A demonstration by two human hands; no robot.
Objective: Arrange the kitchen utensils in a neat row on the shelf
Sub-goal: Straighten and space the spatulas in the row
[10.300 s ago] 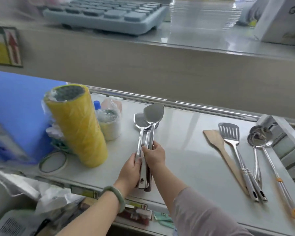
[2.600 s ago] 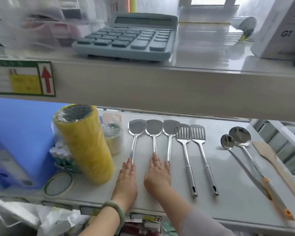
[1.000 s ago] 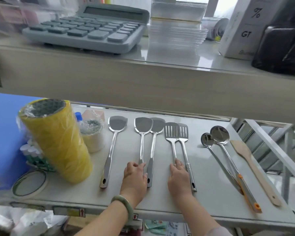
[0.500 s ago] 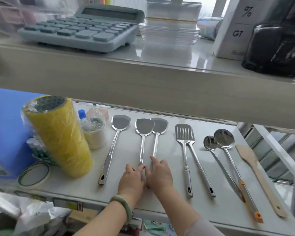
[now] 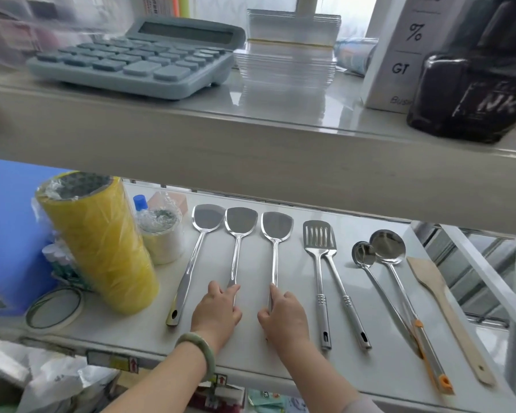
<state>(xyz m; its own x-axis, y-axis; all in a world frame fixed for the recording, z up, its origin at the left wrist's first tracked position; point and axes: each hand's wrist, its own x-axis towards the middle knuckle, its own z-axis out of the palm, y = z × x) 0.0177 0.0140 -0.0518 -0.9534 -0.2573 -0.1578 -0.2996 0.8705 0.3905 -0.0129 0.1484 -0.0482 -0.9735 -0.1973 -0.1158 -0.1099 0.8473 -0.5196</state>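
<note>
Three steel turners lie side by side on the white shelf, blades away from me: a left turner, a middle turner and a right turner. My left hand rests on the middle turner's handle. My right hand grips the right turner's handle. Further right lie two overlapping slotted spatulas, a small ladle, a larger ladle with an orange-tipped handle, and a wooden spatula.
A yellow tape roll stack and a wrapped white roll stand left of the turners, before a blue box. A tape ring lies at the front left. The upper shelf overhangs, carrying a calculator and a black bottle.
The middle and right turners, overlapping half a second ago, now lie apart and parallel. My hands have spread apart along with them. The left turner's blade sits closer to the middle one.
</note>
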